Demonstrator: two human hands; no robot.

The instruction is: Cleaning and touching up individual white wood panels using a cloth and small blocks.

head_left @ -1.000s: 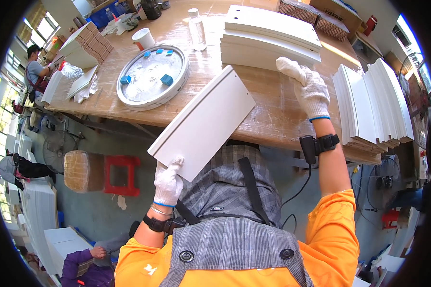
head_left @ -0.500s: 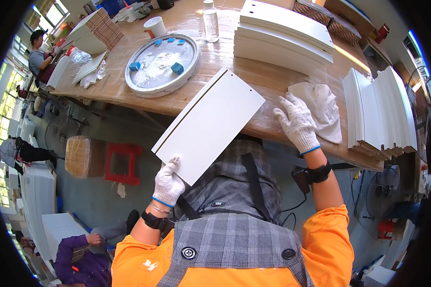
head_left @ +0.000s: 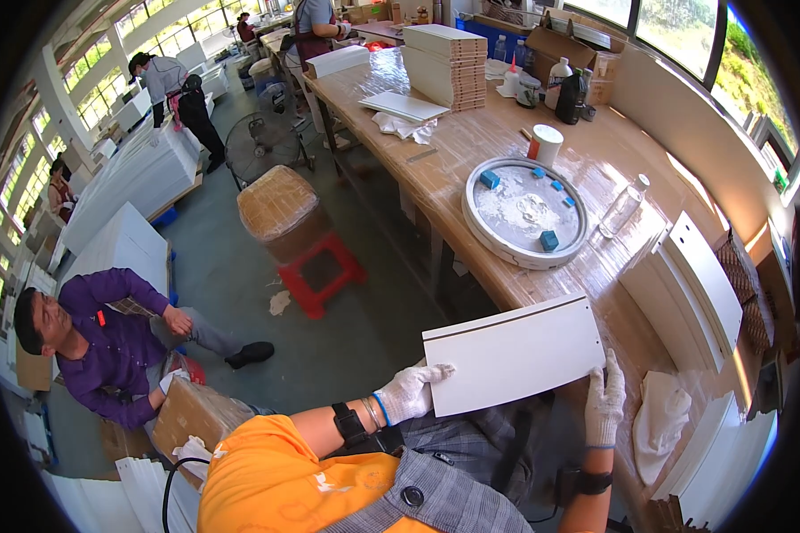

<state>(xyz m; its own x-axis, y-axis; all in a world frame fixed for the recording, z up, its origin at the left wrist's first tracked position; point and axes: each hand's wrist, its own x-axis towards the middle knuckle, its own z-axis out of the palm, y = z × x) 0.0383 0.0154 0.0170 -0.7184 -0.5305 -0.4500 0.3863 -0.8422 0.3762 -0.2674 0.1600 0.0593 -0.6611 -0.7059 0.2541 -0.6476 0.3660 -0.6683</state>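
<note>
A white rectangular panel (head_left: pixel 517 355) with a dark groove along its far edge and small holes at its right end is held over my lap, its right end by the table's edge. My left hand (head_left: pixel 411 391), in a white knit glove, grips its left end, thumb on top. My gloved right hand (head_left: pixel 605 410) is at the panel's near right corner, fingers stretched and apart; whether it bears on the panel I cannot tell. A crumpled whitish cloth (head_left: pixel 663 422) lies on the table right of that hand.
On the table (head_left: pixel 453 191) are a round grey tray (head_left: pixel 507 253) with blue blocks, a clear bottle (head_left: pixel 627 206), a white tub (head_left: pixel 545 145) and stacked white panels (head_left: pixel 676 302). A red stool (head_left: pixel 324 275) stands left. A person in purple (head_left: pixel 107 333) sits at the lower left.
The view has swung left, bringing the seated person and more of the room into sight. My right hand has gone from beside the cloth to the panel's right end. My left hand keeps its grip.
</note>
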